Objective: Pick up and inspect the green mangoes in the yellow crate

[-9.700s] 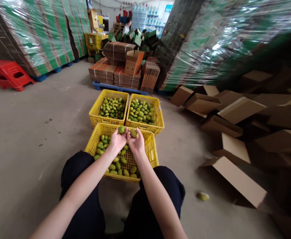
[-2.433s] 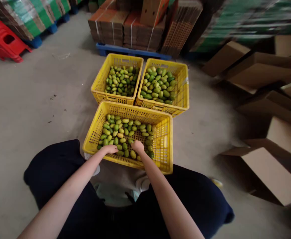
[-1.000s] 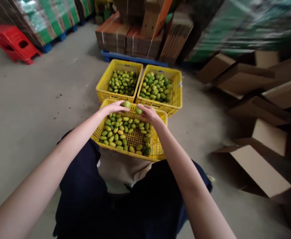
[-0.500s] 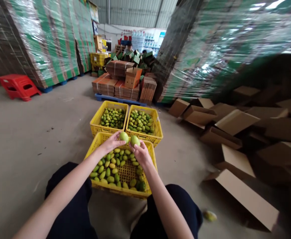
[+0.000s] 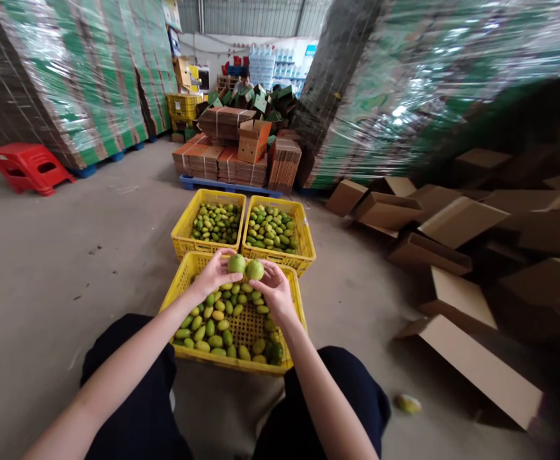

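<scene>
My left hand [image 5: 218,273] is closed on one green mango [image 5: 236,263], its stem end facing me. Beside it, my right hand [image 5: 274,287] pinches a second green mango [image 5: 255,269] between thumb and fingers. The two fruits are held side by side, almost touching, above the far half of the near yellow crate [image 5: 184,359]. In that crate lie many green and yellowish mangoes [image 5: 217,315], with part of the perforated floor bare at the right of centre.
Behind stand two more yellow crates of mangoes, a left one [image 5: 180,237] and a right one [image 5: 306,248]. Flattened cartons [image 5: 227,121] sit on a blue pallet [image 5: 222,186]. Open cardboard boxes [image 5: 461,220] litter the right side. A loose mango [image 5: 407,404] lies on the floor; a red stool [image 5: 33,167] stands left.
My right hand has turned its mango and brought it slightly left, closer to the other one. The left hand keeps its hold. The view has tipped slightly downward.
</scene>
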A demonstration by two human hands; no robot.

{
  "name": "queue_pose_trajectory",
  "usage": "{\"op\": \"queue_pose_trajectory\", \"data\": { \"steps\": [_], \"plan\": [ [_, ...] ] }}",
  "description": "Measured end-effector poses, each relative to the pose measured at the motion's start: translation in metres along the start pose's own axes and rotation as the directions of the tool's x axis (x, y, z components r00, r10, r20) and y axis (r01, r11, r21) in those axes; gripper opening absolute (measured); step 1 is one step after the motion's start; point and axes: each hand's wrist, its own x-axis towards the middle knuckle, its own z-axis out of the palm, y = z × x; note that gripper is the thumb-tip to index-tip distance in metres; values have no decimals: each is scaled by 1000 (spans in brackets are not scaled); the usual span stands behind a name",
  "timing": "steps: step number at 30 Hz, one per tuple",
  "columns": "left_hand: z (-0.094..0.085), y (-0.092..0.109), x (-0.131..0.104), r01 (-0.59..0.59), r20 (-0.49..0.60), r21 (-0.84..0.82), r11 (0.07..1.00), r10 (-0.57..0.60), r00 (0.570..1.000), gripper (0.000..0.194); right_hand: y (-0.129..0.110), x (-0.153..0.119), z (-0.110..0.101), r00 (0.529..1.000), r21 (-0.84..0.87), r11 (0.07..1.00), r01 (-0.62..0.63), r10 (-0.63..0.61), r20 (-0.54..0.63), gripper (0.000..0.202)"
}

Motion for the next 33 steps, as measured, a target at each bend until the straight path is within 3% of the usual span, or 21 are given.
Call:
{"op": "queue_pose_trajectory", "data": {
  "steps": [8, 16, 21, 24, 29, 33],
  "plan": [
    [-4, -5, 6, -266, 13, 334, 904, 278, 960, 48, 6, 7, -12, 972, -200, 957, 212, -227, -56, 39],
    [-9, -9, 10, -319, 77, 430, 844, 318, 945, 45, 1, 6, -11, 940, -262, 909, 325, -341, -17, 31],
    [-10, -3, 10, -271, 54, 400, 876, 273, 960, 47, -2, 5, -10, 983, -210, 963, 168, -180, -43, 42],
    [-13, 2, 9, -157, 9, 299, 941, 162, 987, 52, -2, 5, -9, 997, -114, 993, 12, -21, -73, 46],
    [-16, -2, 9, 72, 13, 92, 993, -74, 997, 40, 3, 8, -6, 979, 96, 975, -202, 205, -17, 55],
    [-20, -11, 5, 186, -6, 1, 983, -186, 983, 47, 10, 10, -4, 961, 141, 951, -276, 271, 50, 50]
  ]
}}
